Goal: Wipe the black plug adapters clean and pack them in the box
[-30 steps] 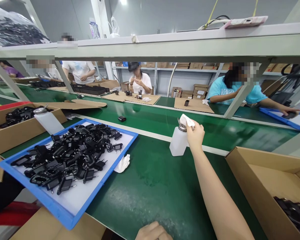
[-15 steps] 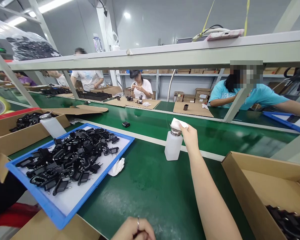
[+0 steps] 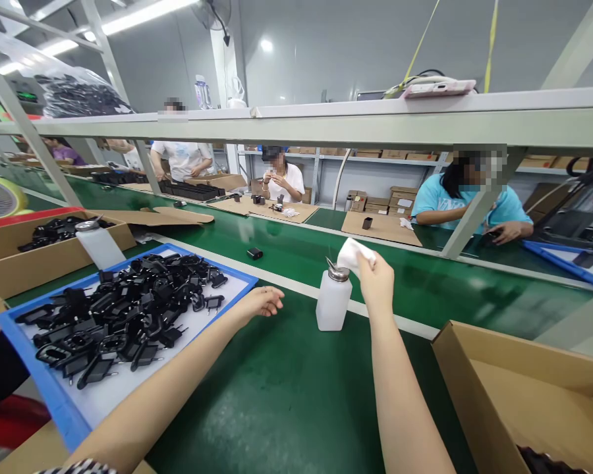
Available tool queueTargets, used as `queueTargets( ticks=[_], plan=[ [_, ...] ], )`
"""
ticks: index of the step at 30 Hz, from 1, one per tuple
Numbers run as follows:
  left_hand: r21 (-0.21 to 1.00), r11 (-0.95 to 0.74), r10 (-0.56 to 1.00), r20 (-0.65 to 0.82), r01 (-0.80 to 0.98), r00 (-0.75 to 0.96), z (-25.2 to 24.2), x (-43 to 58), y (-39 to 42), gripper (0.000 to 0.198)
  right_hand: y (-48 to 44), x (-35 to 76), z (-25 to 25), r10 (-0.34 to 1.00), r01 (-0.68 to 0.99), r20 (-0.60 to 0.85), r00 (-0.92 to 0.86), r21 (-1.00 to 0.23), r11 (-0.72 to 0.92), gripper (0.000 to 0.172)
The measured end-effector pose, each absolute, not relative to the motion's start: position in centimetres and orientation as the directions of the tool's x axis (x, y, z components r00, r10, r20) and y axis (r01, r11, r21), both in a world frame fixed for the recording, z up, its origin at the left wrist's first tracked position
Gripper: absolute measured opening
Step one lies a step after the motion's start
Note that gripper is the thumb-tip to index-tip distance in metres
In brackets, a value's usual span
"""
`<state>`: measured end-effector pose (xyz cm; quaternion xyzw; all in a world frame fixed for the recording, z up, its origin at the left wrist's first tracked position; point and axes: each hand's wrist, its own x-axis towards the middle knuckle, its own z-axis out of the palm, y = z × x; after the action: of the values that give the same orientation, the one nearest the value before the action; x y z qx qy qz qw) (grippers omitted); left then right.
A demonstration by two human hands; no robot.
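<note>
My right hand [image 3: 377, 280] pinches a folded white wipe [image 3: 352, 255] beside the metal top of a white plastic pump bottle [image 3: 333, 303]. The bottle stands upright on the green work surface [image 3: 281, 388]. My left hand [image 3: 264, 301] is stretched out over the surface, left of the bottle, fingers loosely bent and apart with nothing seen in them. Its forearm crosses the near right edge of a blue-rimmed tray [image 3: 24, 352]. Many black plug adapters [image 3: 143, 296] are heaped in that tray. A single black adapter [image 3: 254, 253] lies beyond my left hand on the green conveyor.
At the right stands a cardboard box [image 3: 538, 388] with dark parts inside. A second white bottle [image 3: 99, 243] leans by another cardboard box [image 3: 54, 263] at the left. A shelf beam [image 3: 306, 128] crosses overhead. Several co-workers sit or stand across the conveyor.
My left hand has moved from the near edge forward to beside the tray, in front of where the crumpled white wipe lay. My right hand stays at the bottle top with its wipe.
</note>
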<state>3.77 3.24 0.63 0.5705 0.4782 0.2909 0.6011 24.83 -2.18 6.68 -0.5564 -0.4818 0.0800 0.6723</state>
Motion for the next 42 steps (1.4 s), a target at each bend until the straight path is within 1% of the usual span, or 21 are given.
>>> queueTargets(
  ticks=[1,2,3,4,6,8,10,12,15,17,20,23,25,28,31,34,35,37,39,40,42],
  plan=[
    [0.964,0.178,0.918,-0.235,0.197,0.320,0.3,4.3,4.4,0.011,-2.4,24.6,6.8,0.646,0.614,0.646,0.407,-0.717,0.331,0.025],
    [0.963,0.178,0.938,-0.228,0.202,0.260,0.1,4.7,5.7,0.014,-2.6,24.4,6.7,0.643,0.741,0.704,0.301,-0.597,0.308,0.025],
    [0.961,0.176,0.956,-0.218,0.211,0.197,-0.1,5.1,6.9,0.017,-2.6,24.2,6.6,0.629,0.821,0.747,0.213,-0.486,0.299,0.026],
    [0.959,0.171,0.969,-0.205,0.227,0.136,-0.2,5.4,8.1,0.021,-2.6,24.1,6.3,0.605,0.866,0.782,0.153,-0.401,0.299,0.027],
    [0.949,0.151,0.986,-0.165,0.278,0.029,-0.1,5.8,10.5,0.026,-2.2,24.0,5.6,0.546,0.899,0.832,0.102,-0.312,0.307,0.026],
    [0.928,0.120,0.993,-0.109,0.352,-0.051,0.0,5.9,12.6,0.026,-1.8,23.9,5.0,0.479,0.900,0.869,0.123,-0.301,0.315,0.025],
    [0.896,0.096,0.992,-0.051,0.433,-0.115,0.0,6.0,14.4,0.025,-1.6,24.0,4.7,0.458,0.877,0.870,0.185,-0.356,0.322,0.024],
    [0.860,0.093,0.986,-0.008,0.503,-0.169,-0.1,6.1,15.8,0.027,-1.7,24.2,4.9,0.510,0.807,0.806,0.300,-0.499,0.314,0.023],
    [0.817,0.122,0.974,0.009,0.563,-0.225,-0.7,6.3,17.3,0.032,-2.1,25.1,5.9,0.686,0.559,0.571,0.452,-0.780,0.281,0.024],
    [0.806,0.139,0.973,-0.004,0.575,-0.230,-1.2,6.5,17.9,0.031,-2.5,25.8,6.8,0.795,0.375,0.412,0.445,-0.892,0.252,0.024],
    [0.821,0.137,0.980,-0.030,0.554,-0.199,-1.5,6.4,18.5,0.025,-3.0,26.6,7.7,0.850,0.198,0.302,0.431,-0.951,0.237,0.023],
    [0.874,0.112,0.986,-0.040,0.473,-0.160,-1.4,6.2,18.4,0.023,-3.1,27.1,7.9,0.828,0.049,0.248,0.504,-0.965,0.259,0.025],
    [0.922,0.081,0.989,-0.028,0.379,-0.143,-1.1,6.3,17.8,0.026,-2.9,27.3,7.9,0.797,-0.062,0.216,0.564,-0.951,0.302,0.026],
    [0.985,0.027,0.994,-0.009,0.172,-0.107,-0.3,6.8,16.2,0.037,-2.5,27.1,7.9,0.764,-0.191,0.200,0.614,-0.901,0.389,0.029],
    [0.997,0.001,0.999,-0.005,-0.074,-0.041,0.7,7.0,13.7,0.042,-2.6,26.5,8.3,0.762,-0.219,0.231,0.604,-0.872,0.438,0.028],
    [0.961,0.006,1.000,0.001,-0.278,0.027,2.2,6.5,10.5,0.030,-3.1,25.4,8.8,0.773,-0.172,0.287,0.566,-0.876,0.451,0.024],
    [0.945,0.015,0.999,0.002,-0.328,0.050,2.7,6.1,9.3,0.025,-3.4,25.0,8.9,0.783,-0.154,0.307,0.541,-0.879,0.451,0.022],
    [0.918,0.043,0.996,-0.007,-0.393,0.094,3.5,5.1,6.8,0.024,-3.8,24.1,9.1,0.814,-0.123,0.344,0.468,-0.887,0.446,0.021],
    [0.906,0.083,0.992,-0.033,-0.416,0.125,3.8,3.8,4.0,0.027,-4.2,23.0,9.1,0.859,-0.089,0.366,0.357,-0.903,0.421,0.022],
    [0.903,0.109,0.989,-0.057,-0.416,0.135,3.6,3.0,2.6,0.029,-4.3,22.3,9.0,0.891,-0.060,0.363,0.273,-0.918,0.392,0.023],
    [0.912,0.134,0.987,-0.086,-0.387,0.138,2.7,1.4,-0.5,0.035,-4.3,20.6,8.5,0.956,0.036,0.294,0.029,-0.956,0.292,0.024]
  ],
)
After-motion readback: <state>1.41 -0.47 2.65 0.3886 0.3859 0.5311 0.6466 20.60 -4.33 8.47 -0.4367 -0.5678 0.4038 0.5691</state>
